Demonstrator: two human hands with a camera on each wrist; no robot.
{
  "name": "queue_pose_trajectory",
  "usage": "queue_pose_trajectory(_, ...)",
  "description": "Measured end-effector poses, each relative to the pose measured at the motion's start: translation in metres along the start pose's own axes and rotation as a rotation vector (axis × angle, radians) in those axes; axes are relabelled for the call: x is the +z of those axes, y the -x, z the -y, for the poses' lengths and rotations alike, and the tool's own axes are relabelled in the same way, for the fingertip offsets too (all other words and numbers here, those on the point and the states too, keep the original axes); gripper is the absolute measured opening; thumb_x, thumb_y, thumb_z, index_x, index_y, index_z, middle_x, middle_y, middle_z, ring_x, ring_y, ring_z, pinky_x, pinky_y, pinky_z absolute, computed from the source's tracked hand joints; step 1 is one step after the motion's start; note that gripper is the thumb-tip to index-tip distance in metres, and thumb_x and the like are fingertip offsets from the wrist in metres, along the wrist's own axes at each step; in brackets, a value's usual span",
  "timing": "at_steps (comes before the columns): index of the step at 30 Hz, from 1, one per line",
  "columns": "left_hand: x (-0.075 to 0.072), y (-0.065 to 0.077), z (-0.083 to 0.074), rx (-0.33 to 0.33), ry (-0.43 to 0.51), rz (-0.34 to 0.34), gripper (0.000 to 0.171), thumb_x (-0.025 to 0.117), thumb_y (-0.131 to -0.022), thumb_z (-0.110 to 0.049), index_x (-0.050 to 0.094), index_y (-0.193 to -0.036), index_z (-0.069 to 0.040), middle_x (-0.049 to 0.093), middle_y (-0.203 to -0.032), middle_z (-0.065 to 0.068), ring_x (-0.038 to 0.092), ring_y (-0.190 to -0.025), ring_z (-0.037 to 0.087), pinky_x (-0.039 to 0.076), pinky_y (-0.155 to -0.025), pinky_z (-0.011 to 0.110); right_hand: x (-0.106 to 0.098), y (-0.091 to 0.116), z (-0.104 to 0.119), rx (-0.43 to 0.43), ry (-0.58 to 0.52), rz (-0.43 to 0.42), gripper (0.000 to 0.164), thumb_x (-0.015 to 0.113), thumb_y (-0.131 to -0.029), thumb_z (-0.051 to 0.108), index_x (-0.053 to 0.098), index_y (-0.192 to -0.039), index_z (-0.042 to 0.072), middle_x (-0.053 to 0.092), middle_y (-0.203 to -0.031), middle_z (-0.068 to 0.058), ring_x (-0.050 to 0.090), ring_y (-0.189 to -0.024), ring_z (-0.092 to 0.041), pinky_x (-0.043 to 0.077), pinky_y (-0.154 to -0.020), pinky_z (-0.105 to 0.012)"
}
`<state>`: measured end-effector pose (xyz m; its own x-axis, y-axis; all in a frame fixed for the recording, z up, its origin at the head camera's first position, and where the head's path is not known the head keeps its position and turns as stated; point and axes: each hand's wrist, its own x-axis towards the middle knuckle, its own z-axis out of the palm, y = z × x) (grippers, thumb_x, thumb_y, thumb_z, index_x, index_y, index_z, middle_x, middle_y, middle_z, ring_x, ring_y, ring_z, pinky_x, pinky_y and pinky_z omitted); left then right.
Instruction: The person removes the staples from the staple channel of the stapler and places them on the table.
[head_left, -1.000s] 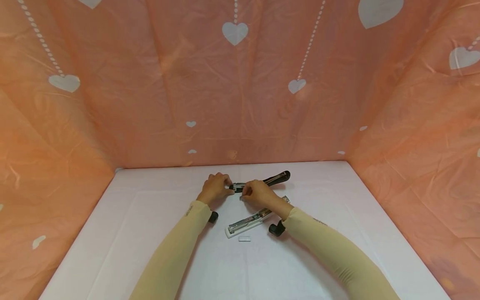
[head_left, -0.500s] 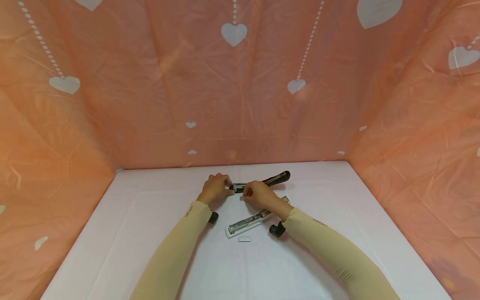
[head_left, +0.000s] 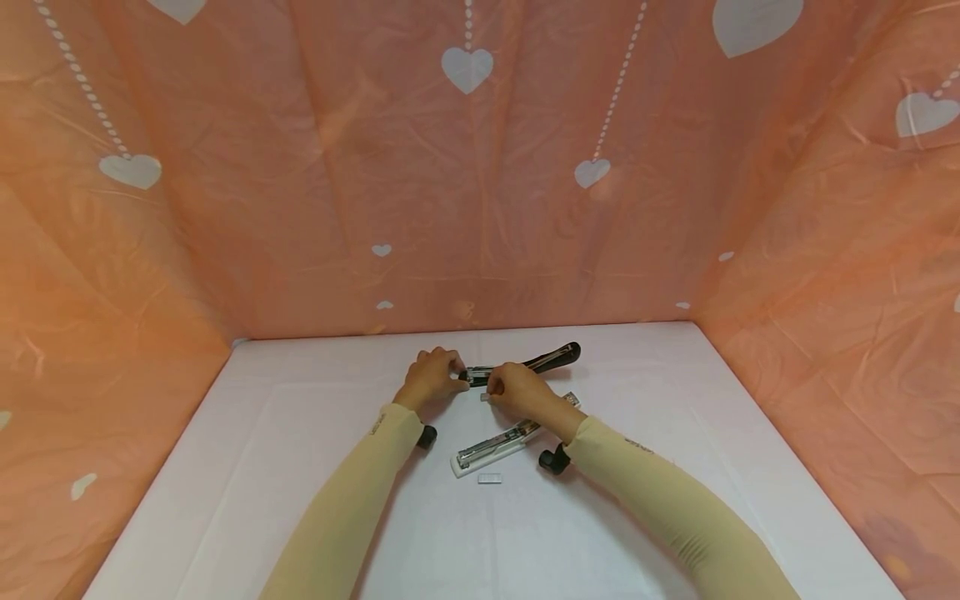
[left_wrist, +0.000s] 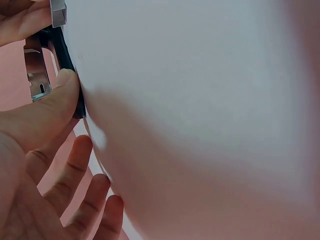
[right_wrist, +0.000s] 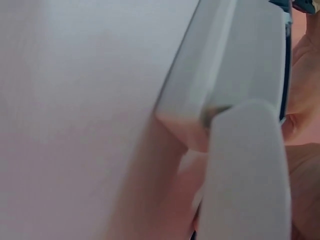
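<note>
A black stapler [head_left: 552, 358] lies opened out flat near the back of the table. My left hand [head_left: 431, 377] pinches the end of its base between thumb and forefinger; the left wrist view shows the thumb pressed on the black base [left_wrist: 64, 52], with the other fingers spread. Over the stapler's middle, my right hand [head_left: 520, 388] pinches a small strip of staples [head_left: 484, 397], which appears as a grey block [left_wrist: 58, 12] in the left wrist view. Nearer me, a white stapler [head_left: 491, 448] also lies opened, partly hidden under my right wrist.
A second staple strip [head_left: 490, 478] lies on the white tabletop [head_left: 420, 533] just in front of the white stapler. Close up, the white stapler [right_wrist: 245, 60] fills much of the right wrist view. Orange cloth [head_left: 480, 208] with white hearts surrounds the table at the back and sides.
</note>
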<state>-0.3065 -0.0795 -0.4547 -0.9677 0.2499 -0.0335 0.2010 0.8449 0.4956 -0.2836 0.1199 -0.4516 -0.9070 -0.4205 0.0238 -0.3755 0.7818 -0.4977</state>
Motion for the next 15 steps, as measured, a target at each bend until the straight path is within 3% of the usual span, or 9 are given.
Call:
queue_pose_trajectory(10,0.003,0.000,0.005,0.037,-0.015,0.019,0.033,0.081,-0.098,-0.027,0.072,-0.125,-0.010,0.066,-0.128,0.011,0.054,-0.126,0.036,0.043,-0.111,0.054,-0.002,0.002,-0.005,-0.005,0.000,-0.046,0.010,0.081,-0.094,0.014,0.077,-0.101,0.007,0.072,-0.092,-0.003,0.065,-0.086,-0.015,0.056,-0.083,-0.036)
queue_pose_trajectory(15,-0.001,0.001,0.015,0.062,0.057,0.067,0.043,0.075,-0.102,-0.027,0.065,-0.139,-0.008,0.066,-0.136,0.014,0.055,-0.131,0.036,0.045,-0.112,0.054,-0.014,0.007,-0.007,0.001,-0.021,-0.098,0.018,0.080,-0.098,0.020,0.077,-0.109,0.006,0.073,-0.092,-0.004,0.068,-0.086,-0.017,0.056,-0.082,-0.038)
